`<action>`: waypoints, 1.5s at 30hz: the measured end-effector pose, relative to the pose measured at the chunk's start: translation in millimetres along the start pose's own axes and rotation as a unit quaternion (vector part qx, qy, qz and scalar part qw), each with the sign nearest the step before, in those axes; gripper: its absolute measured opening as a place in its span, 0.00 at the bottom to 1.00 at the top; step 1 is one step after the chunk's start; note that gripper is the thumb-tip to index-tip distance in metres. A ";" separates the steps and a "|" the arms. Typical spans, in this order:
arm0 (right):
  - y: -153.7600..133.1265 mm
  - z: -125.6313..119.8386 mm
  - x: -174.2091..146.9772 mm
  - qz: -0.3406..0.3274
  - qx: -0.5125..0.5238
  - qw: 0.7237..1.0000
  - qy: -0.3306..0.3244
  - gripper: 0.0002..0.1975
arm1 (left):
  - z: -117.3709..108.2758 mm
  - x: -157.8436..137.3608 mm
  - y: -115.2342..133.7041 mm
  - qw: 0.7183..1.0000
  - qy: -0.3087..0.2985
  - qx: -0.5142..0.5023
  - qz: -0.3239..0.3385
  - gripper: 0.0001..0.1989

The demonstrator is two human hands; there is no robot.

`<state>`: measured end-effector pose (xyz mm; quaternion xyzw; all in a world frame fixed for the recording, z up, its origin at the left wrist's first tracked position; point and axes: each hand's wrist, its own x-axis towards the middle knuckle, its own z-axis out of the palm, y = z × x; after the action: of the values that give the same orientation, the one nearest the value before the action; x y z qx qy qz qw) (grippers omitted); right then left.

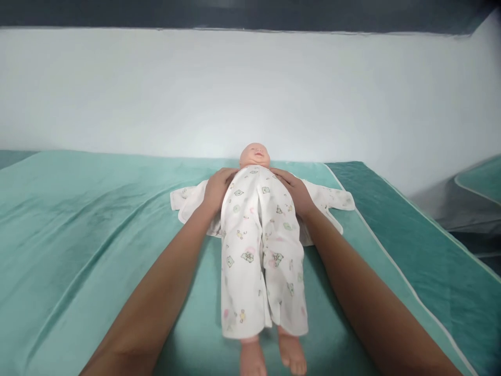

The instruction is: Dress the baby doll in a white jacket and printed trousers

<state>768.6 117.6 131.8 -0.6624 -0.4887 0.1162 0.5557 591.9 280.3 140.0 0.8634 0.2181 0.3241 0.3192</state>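
Observation:
A baby doll (255, 155) lies on its back with its feet toward me. White printed baby trousers (242, 250) cover its legs and reach up over its trunk, almost to the neck. My left hand (220, 187) is closed on the left upper side of the trousers, its fingertips partly hidden at the edge. On the opposite side my right hand (294, 189) grips the trousers' upper edge, with the fingers pointing toward the doll's neck. A white printed baby shirt (332, 198) is spread flat beneath the doll, its sleeves out to both sides.
A light green sheet (97, 235) with soft creases lies under everything. Darker green cloth (422, 240) borders it on the right. A white wall (250, 89) rises behind the doll's head. Another green-covered surface (483, 177) shows at the far right.

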 end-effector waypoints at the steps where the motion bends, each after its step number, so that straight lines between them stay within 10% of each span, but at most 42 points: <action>1: 0.2 -1.5 -9.1 -0.001 -0.002 1.000 0.003 0.19 | -0.9 -7.0 -0.5 0.999 0.001 0.029 0.014 0.18; 11: -22.2 -4.9 -92.7 0.011 -0.068 0.998 -0.013 0.25 | -3.8 -65.1 -1.2 0.977 -0.023 0.208 0.041 0.28; 20: -70.7 0.5 -177.4 0.017 0.032 0.992 0.120 0.16 | -10.6 -97.5 4.7 0.978 -0.007 0.207 0.028 0.24; 25: -127.6 7.7 -232.4 -0.048 -0.153 0.986 -0.054 0.14 | -14.8 -115.8 5.4 0.979 0.015 0.204 0.010 0.20; 34: -143.2 41.2 -236.1 -0.093 -0.434 0.891 -0.090 0.07 | -20.7 -130.5 9.1 0.983 0.035 0.180 -0.022 0.17; 45: -156.6 37.9 -244.9 -0.139 -0.257 0.952 -0.089 0.06 | -22.1 -133.3 6.9 0.984 0.033 0.171 -0.032 0.16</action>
<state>539.7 -63.9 156.1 -0.6957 -0.6363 -0.0333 0.3317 485.0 206.7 101.7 0.8866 0.3088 0.3000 0.1694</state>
